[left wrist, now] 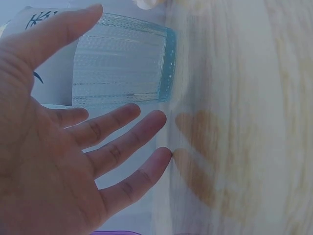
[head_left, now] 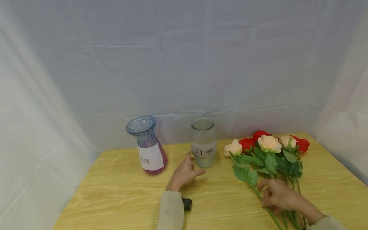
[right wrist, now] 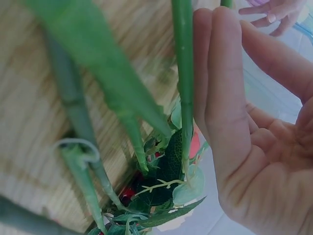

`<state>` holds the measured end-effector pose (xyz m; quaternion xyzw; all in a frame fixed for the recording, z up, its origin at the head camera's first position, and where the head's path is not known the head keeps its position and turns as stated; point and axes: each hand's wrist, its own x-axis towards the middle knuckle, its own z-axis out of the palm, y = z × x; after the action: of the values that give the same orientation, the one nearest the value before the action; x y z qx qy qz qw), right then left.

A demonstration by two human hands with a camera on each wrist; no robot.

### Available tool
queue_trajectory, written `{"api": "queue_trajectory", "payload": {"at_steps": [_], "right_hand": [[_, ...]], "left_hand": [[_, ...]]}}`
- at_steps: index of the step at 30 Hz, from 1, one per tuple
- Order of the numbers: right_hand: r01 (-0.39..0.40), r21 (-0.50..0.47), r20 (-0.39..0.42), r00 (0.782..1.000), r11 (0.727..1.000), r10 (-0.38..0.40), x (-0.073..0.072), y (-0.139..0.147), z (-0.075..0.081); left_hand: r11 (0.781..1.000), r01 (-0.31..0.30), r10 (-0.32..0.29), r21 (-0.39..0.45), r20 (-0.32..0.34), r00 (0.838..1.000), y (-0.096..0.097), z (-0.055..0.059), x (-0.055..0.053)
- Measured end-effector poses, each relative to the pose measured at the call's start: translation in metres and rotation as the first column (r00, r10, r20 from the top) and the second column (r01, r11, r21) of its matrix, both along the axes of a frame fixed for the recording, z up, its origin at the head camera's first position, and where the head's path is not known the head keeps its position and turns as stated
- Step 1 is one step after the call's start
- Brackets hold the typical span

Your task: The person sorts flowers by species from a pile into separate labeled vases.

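Note:
A clear glass vase [head_left: 204, 135] with a white label in black characters stands upright near the back edge. Next to it my left hand [head_left: 185, 172] is spread, its fingers apart and holding nothing. In the left wrist view the ribbed vase [left wrist: 122, 58] lies beyond the thumb and fingers. My right hand [head_left: 279, 195] is over the stems of a flower bunch. Its index and middle fingers [right wrist: 225, 88] lie fairly straight beside a green stem [right wrist: 185, 63], with no clear grip on it. Red flowers [head_left: 302, 144] and pale peach flowers [head_left: 268, 143] top the leafy bunch.
A blue-and-purple flared vase [head_left: 152, 147], also labelled, stands on the left of the wooden table [head_left: 120, 195]. White sheeting [head_left: 184, 64] hangs behind the table and at both sides. A dark strap [head_left: 187, 203] sits at my left wrist.

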<state>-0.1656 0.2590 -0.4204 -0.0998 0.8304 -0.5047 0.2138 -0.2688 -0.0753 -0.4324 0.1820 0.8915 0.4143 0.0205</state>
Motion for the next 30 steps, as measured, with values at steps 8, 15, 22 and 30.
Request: {"api": "queue_trajectory", "payload": {"at_steps": [8, 15, 22, 30], "right_hand": [[-0.01, 0.003, 0.008, 1.0, 1.0, 0.01, 0.0001, -0.0016, -0.0004], [-0.028, -0.017, -0.036, 0.999, 0.999, 0.028, -0.0026, -0.0001, 0.0008], [-0.028, -0.045, -0.017, 0.999, 0.999, 0.027, -0.0037, 0.0011, 0.0012], [-0.015, -0.056, -0.016, 1.0, 0.998, 0.014, -0.0065, 0.0045, 0.0025]], "left_hand": [[1.0, 0.006, -0.006, 0.005, 0.006, 1.0, -0.0012, -0.0005, 0.0005], [1.0, 0.005, -0.005, -0.016, -0.005, 1.0, -0.0015, 0.001, 0.0001], [1.0, 0.004, -0.004, -0.005, 0.008, 1.0, -0.0014, 0.0001, -0.0006], [1.0, -0.001, 0.002, -0.022, 0.004, 1.0, -0.001, 0.0005, 0.0002]]}}
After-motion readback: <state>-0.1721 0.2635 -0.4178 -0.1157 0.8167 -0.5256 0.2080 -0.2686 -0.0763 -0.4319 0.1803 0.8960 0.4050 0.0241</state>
